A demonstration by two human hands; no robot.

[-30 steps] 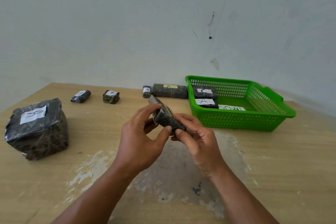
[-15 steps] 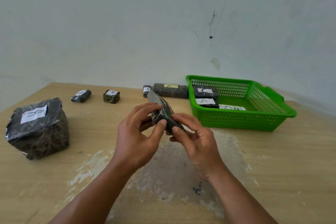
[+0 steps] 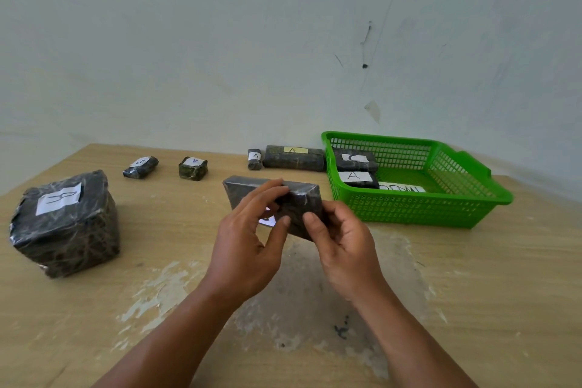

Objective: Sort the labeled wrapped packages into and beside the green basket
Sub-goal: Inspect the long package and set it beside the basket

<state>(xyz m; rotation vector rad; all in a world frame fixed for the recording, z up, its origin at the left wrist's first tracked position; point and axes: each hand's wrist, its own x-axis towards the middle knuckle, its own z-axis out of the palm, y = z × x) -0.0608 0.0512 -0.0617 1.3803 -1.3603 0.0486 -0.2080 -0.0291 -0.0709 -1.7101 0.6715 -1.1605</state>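
A flat package wrapped in dark, shiny film [image 3: 244, 192] is held up above the middle of a wooden table [image 3: 472, 293], just left of a green basket [image 3: 441, 211] and not touching it. The left hand [image 3: 242, 249] grips it, fingers curled over its top edge and thumb on the near face. The right hand [image 3: 343, 249] grasps its right end, thumb in front and fingers behind. A sliver of white label shows between the left fingers; its letter cannot be read. Inside the basket, against its left wall, lie two dark packages, one marked C [image 3: 356, 159] and one marked A [image 3: 356, 178], with a white paper slip [image 3: 401, 188] on the floor beside them. Touching the basket's left outer wall is a long package with a yellow A label [image 3: 294, 158], and a small A package [image 3: 254, 159] sits next to that. Further left are a small cube package [image 3: 192, 168] and a small B package [image 3: 140, 166]. A large labelled bundle [image 3: 66, 227] stands at far left.
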